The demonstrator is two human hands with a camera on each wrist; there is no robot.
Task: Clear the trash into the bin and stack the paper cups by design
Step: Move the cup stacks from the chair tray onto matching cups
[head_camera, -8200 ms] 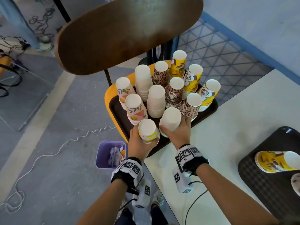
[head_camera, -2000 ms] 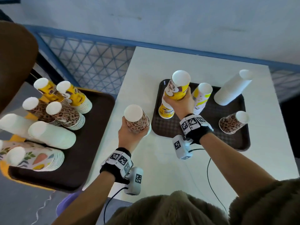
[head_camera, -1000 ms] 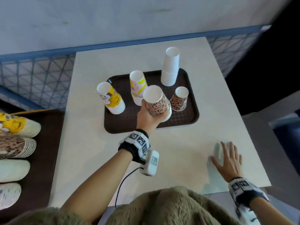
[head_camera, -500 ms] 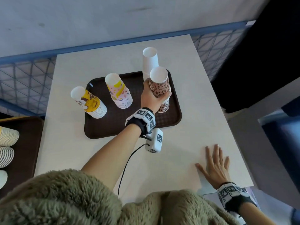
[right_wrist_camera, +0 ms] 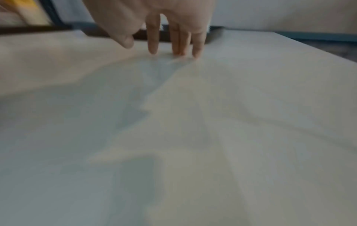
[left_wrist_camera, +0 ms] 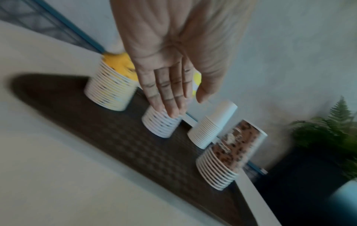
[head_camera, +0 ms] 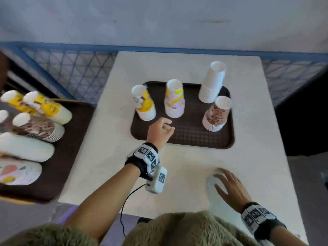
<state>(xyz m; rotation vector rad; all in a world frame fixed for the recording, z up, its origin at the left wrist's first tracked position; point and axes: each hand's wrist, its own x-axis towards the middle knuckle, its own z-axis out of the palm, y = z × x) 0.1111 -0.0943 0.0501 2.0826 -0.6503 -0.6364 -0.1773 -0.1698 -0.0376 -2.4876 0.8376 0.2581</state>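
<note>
A dark brown tray (head_camera: 182, 139) on the white table carries upside-down cup stacks: yellow (head_camera: 144, 105), pink-and-yellow (head_camera: 174, 102), tall white (head_camera: 212, 84) and leopard-print (head_camera: 217, 114). My left hand (head_camera: 167, 126) hovers empty over the tray's front left, fingers relaxed. In the left wrist view the left hand (left_wrist_camera: 187, 107) has straight fingers in front of the yellow stack (left_wrist_camera: 112, 87), the pink-and-yellow stack (left_wrist_camera: 162, 125), the white stack (left_wrist_camera: 210, 126) and the leopard stack (left_wrist_camera: 228, 157). My right hand (head_camera: 221, 183) lies flat on the table's front right; its fingertips (right_wrist_camera: 174, 50) touch the surface.
A second brown tray (head_camera: 58, 167) at the left holds more yellow (head_camera: 48, 109), leopard (head_camera: 37, 127), white (head_camera: 26, 147) and floral (head_camera: 17, 173) stacks. A blue mesh railing (head_camera: 71, 71) runs behind. A purple sliver of bin (head_camera: 66, 214) shows below the table's front-left corner.
My left hand has let go of the leopard cups, which now sit on the leopard stack at the tray's right, and has drawn back left. The right hand stays flat on the table.
</note>
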